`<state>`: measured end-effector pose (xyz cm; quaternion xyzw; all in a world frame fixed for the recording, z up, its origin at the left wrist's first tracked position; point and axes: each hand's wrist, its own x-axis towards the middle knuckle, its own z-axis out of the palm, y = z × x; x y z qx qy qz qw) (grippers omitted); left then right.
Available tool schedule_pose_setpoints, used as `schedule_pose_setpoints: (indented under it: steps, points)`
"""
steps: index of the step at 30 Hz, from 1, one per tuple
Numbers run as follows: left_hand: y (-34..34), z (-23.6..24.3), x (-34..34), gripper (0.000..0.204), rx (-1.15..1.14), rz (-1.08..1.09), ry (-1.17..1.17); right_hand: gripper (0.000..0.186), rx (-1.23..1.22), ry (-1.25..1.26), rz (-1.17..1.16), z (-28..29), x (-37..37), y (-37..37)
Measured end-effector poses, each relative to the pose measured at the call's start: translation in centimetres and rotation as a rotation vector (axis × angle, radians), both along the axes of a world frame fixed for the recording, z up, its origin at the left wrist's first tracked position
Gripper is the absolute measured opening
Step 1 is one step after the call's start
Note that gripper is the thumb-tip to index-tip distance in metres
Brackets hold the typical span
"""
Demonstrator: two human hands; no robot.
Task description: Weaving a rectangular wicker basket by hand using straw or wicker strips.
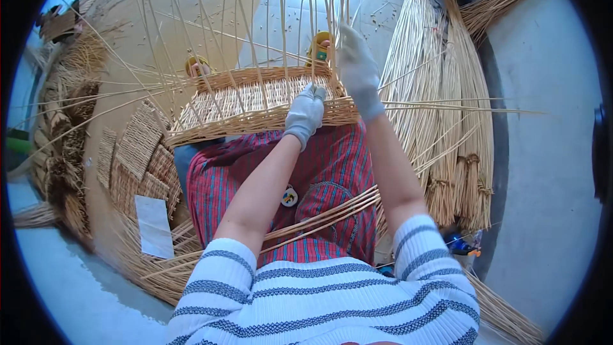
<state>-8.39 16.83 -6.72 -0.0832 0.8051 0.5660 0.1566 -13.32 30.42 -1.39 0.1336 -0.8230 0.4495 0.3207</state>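
Note:
A half-woven wicker basket (249, 99) rests across my lap, with long upright willow rods (283, 19) rising from its sides. My left hand (306, 114), in a pale glove, is closed on the basket's near wall, its fingertips at the base of one rod. Beside the right end of the basket, my right hand (357, 67) is raised in a matching glove next to a group of upright rods (333, 13). It is blurred, and whether its fingers grip a rod cannot be made out. Loose rods stick out sideways past both ends of the basket.
Long bundles of pale rods (440, 102) lie on the right. Several flat woven panels (137, 147) and a white sheet (153, 227) are on the left, near a heap of woven pieces (70, 128). My feet, in yellow footwear (317, 48), show beyond the basket. More rods (338, 214) cross my lap.

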Motion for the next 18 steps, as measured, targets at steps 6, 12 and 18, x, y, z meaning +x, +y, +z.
schedule_pose_setpoints:
  steps: [6, 12, 18]
  points:
    - [-1.2, 1.3, -1.2, 0.017, 0.258, 0.048, -0.209, 0.026, -0.835, -0.187, 0.213, -2.0, 2.4, 4.0]
    - [-1.1, 1.7, -0.8, 0.030, 0.265, 0.007, -0.104, 0.023, 0.145, -0.571, 0.507, -1.2, 18.4, 0.0]
    - [-10.5, 1.8, 9.4, 0.048, 0.410, -0.092, 0.232, 0.028, 0.698, -1.053, 0.941, 0.3, 23.9, -8.6]
